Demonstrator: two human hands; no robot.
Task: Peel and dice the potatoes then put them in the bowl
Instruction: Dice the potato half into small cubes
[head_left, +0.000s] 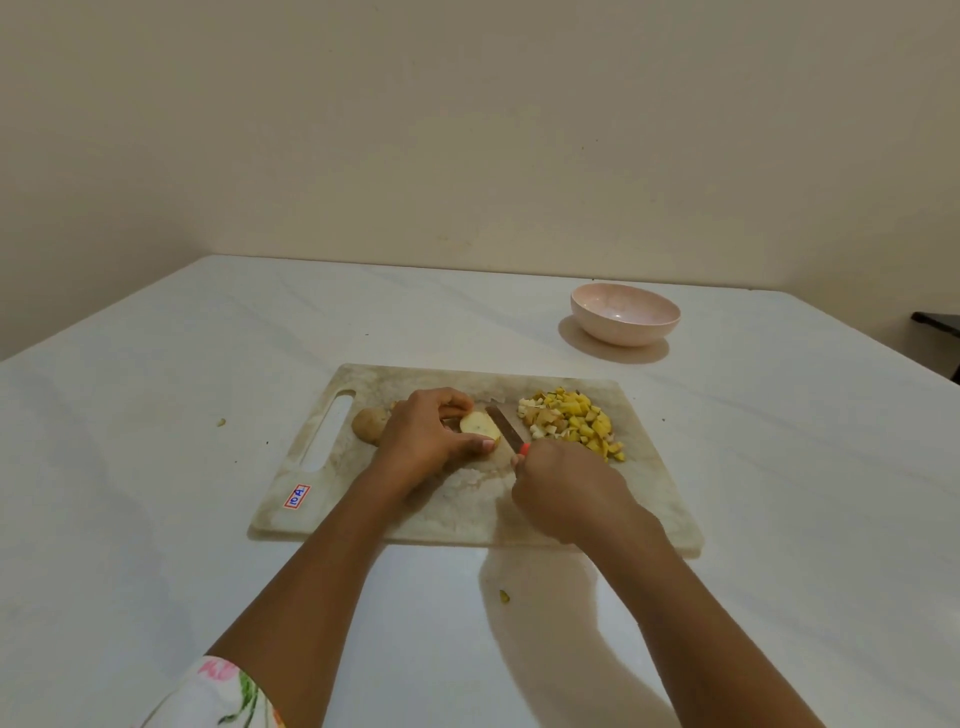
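Potato piece (480, 426) sits mid cutting board (467, 514), pale cut face turned toward the knife side. We read its long axis as running far-left to near-right, roughly parallel to the blade. Skin looks partly on at its edges, hard to tell.

Left hand (426, 441) curls over the piece, fingers on the far side and thumb on the near side, pinning it down, we judge so it won't roll under the cut. Right hand (566, 488) is fisted round the knife (506, 426) handle; only a red bit of the handle shows. The blade lies just right of the cut face, tip pointing away and left, set for the next slice.

Diced potato pile (571, 423) is heaped on the board's right side, likely pushed there to keep the cutting spot free. Whole unpeeled potato (370, 425) waits behind the left hand, near the board's handle slot.

Pink bowl (626, 314) stands beyond the board's far-right corner, well apart; the dice are not yet in it. Small scraps (504, 596) lie on the white table (156, 519). We judge we're mid-dicing.
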